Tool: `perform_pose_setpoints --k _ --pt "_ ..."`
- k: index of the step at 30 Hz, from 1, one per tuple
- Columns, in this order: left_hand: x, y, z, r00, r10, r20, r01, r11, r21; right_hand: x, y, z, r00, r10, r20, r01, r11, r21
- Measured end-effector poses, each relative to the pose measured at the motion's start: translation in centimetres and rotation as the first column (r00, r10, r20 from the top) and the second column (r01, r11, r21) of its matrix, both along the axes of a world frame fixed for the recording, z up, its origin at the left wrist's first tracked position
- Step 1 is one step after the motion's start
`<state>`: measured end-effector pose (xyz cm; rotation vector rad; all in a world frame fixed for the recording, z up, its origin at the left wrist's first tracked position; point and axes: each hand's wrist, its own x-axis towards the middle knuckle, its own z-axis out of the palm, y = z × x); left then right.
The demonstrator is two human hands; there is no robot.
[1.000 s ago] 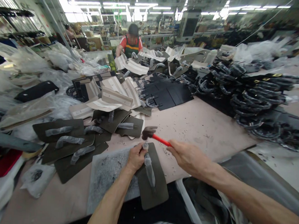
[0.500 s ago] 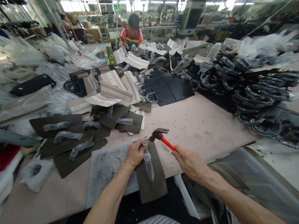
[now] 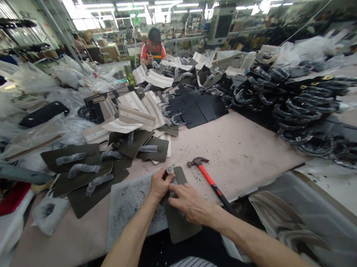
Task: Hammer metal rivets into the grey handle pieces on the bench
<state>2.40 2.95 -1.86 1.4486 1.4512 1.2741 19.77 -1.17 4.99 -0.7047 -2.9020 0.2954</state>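
Note:
My left hand (image 3: 159, 183) is closed round an upright metal punch (image 3: 170, 170) with a flat round head; its lower end is hidden. Beneath both hands is a dark olive panel (image 3: 183, 231), partly over the speckled grey pad (image 3: 125, 209). My right hand (image 3: 190, 202) lies over this panel, fingers closed on its plastic-wrapped handle, which the hand mostly covers. A claw hammer (image 3: 209, 178) with a red and black grip rests on the table, right of the panel.
Small metal bits (image 3: 197, 175) are scattered over the table (image 3: 250, 142). Olive panels with wrapped handles (image 3: 95, 185) overlap at left. Black pieces with wrapped handles (image 3: 300, 116) are heaped at right. Another person (image 3: 153, 49) is across the table. Clear plastic bags (image 3: 15, 79) crowd the far left.
My right hand has let go of the hammer, which now lies on the table, and has moved left onto the panel's handle. My left hand keeps its grip on the punch.

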Motion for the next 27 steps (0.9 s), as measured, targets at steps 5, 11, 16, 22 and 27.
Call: perform_pose_setpoints --k 5,11,16,22,27 --pt "-1.0 1.2 2.1 0.847 0.37 0.382 -0.368 0.926 -0.082 -1.0 -0.2 0.7 0.982 -0.15 0.114 0.13 0.978 0.166" --pt "-4.2 -0.8 10.6 0.882 0.361 0.302 -0.439 0.862 0.253 -1.2 0.1 4.3 0.924 -0.375 0.068 0.349 0.904 0.248" --pt "-3.5 -2.0 11.1 0.941 0.298 0.163 -0.324 0.93 0.172 -2.9 -0.1 3.3 0.829 -0.559 0.032 0.557 0.829 0.047" --pt "-1.6 -1.5 6.0 0.965 0.186 0.186 -0.195 0.98 0.029 -3.3 1.2 3.9 0.632 -0.775 -0.023 0.721 0.598 -0.35" --pt "-1.6 -0.7 5.6 0.962 0.178 0.206 -0.189 0.981 0.035 -2.9 2.5 2.8 0.549 -0.835 -0.025 0.537 0.376 -0.755"
